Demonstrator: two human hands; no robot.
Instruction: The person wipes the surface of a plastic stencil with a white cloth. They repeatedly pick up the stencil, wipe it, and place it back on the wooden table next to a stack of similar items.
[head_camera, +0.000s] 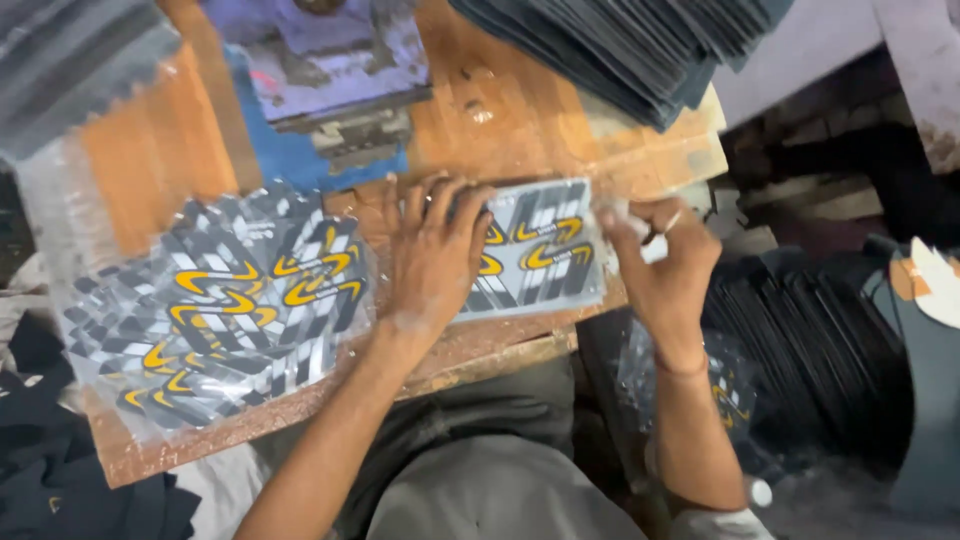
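A flat printed sheet (545, 250) with grey, black and yellow curved shapes lies on the wooden board (500, 120). My left hand (432, 255) presses flat on its left part, fingers spread. My right hand (660, 260) pinches a clear film edge at the sheet's right side. A fanned pile of the same printed sheets (225, 300) in clear film lies to the left of my left hand.
A stack of dark flat sheets (640, 45) sits at the board's far right corner. More dark sheets (810, 340) stand below the board on the right. A blue and purple metal device (325, 70) is at the far middle. Dark cloth (60, 480) lies lower left.
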